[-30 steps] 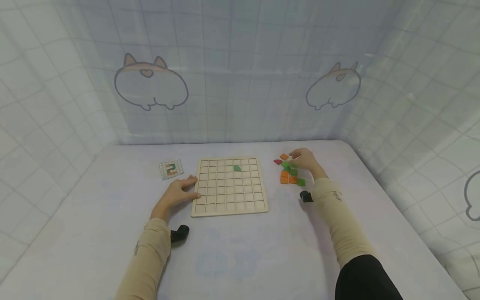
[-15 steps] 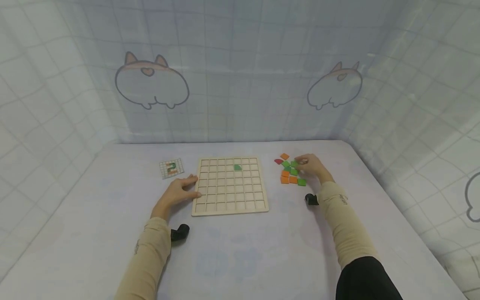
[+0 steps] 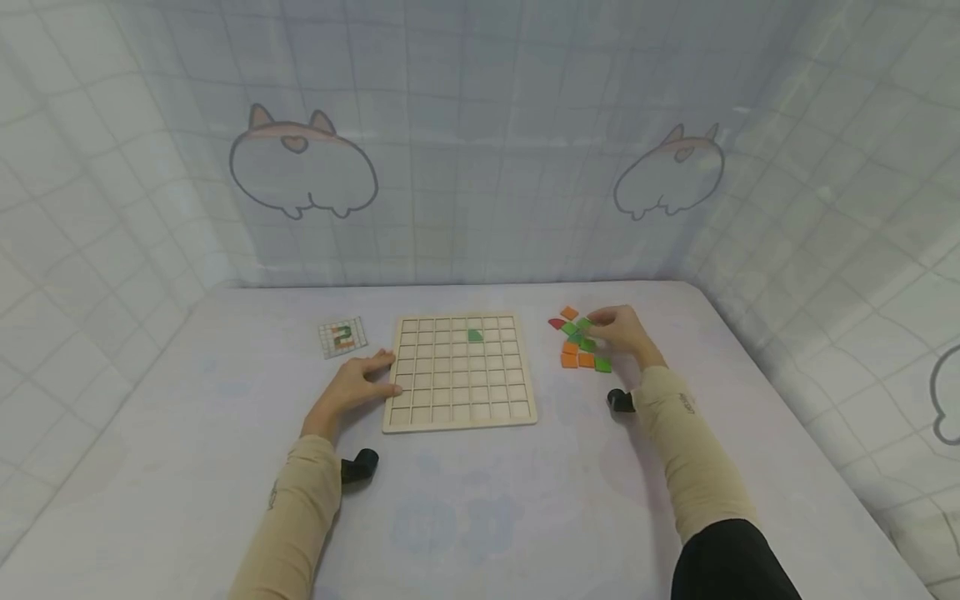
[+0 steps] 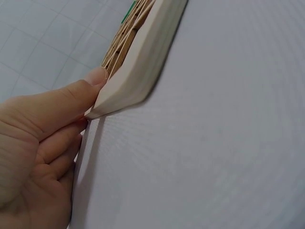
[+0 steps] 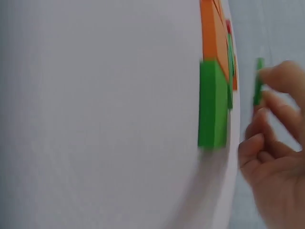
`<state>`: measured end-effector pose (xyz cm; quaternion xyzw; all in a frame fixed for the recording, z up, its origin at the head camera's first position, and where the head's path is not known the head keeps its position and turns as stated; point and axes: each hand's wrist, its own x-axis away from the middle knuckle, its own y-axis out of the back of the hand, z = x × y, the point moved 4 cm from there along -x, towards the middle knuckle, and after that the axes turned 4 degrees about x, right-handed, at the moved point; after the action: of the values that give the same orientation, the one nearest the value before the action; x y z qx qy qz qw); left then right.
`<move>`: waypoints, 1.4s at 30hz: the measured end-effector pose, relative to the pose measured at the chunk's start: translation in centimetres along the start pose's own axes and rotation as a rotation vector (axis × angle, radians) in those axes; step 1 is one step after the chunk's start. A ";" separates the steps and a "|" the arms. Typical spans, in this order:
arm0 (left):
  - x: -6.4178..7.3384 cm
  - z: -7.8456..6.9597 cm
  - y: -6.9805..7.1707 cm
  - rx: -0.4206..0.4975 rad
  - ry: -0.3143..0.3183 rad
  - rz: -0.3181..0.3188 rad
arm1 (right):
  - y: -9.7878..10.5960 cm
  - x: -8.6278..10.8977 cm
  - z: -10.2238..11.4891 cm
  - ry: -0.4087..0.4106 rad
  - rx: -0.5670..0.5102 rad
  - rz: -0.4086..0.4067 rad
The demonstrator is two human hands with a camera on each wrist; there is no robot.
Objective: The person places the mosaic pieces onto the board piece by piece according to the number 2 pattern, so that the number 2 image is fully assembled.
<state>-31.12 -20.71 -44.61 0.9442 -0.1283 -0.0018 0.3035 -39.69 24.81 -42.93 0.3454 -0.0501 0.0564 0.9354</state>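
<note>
A wooden grid board (image 3: 460, 427) lies on the table, with one dark green rounded piece (image 3: 475, 336) in an upper cell. My left hand (image 3: 351, 388) rests at the board's left edge, thumb and fingers spread along it. In the left wrist view its thumb (image 4: 71, 98) lies on the rim. To the right of the board, my right hand (image 3: 621, 332) pinches a thin green tile (image 5: 259, 81) between thumb and finger, apart from the table. Below it are loose tiles: green squares (image 3: 603, 365), orange squares (image 3: 570, 361) and a red rounded piece (image 3: 556, 323).
A small pattern card (image 3: 342, 337) printed with a green and orange figure on a grid lies left of the board. Black wrist-camera mounts (image 3: 360, 467) sit on both forearms. A pale curtain (image 3: 495, 208) with corgi drawings stands behind the table.
My right hand pulled back slightly to the right, then shifted a little left over the tiles. The green tile near its fingertips shifted slightly. My left hand and the board stay in place.
</note>
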 end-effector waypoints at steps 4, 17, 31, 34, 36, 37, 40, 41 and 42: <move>0.0 0.0 0.0 0.004 -0.004 0.001 | -1.0 -0.2 2.5 0.139 -0.026 -0.029; 0.2 -0.2 0.0 0.024 0.001 0.006 | -9.0 -1.2 11.4 0.392 -0.088 0.103; 0.2 0.1 0.1 0.034 0.007 -0.002 | -13.9 -2.9 15.0 0.460 0.014 0.252; 0.2 0.2 0.0 0.036 -0.001 0.000 | -14.6 -3.2 14.9 0.445 0.049 0.272; 0.2 0.2 -0.1 0.035 -0.009 0.001 | -14.9 -3.4 14.8 0.417 0.059 0.282; 0.2 0.3 -0.1 0.032 -0.010 0.002 | -14.9 -3.4 14.7 0.406 0.064 0.282; 0.1 0.4 -0.1 0.028 -0.011 -0.002 | -15.2 -3.4 14.7 0.399 0.069 0.286; 0.1 0.4 -0.1 0.026 -0.009 -0.004 | -15.2 -3.3 14.7 0.403 0.075 0.286; 0.1 0.5 -0.1 0.025 -0.007 -0.004 | -15.3 -3.3 14.7 0.407 0.079 0.288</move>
<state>-31.04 -20.92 -45.06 0.9480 -0.1276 -0.0039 0.2914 -41.65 3.47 -42.01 0.3527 0.0926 0.2593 0.8943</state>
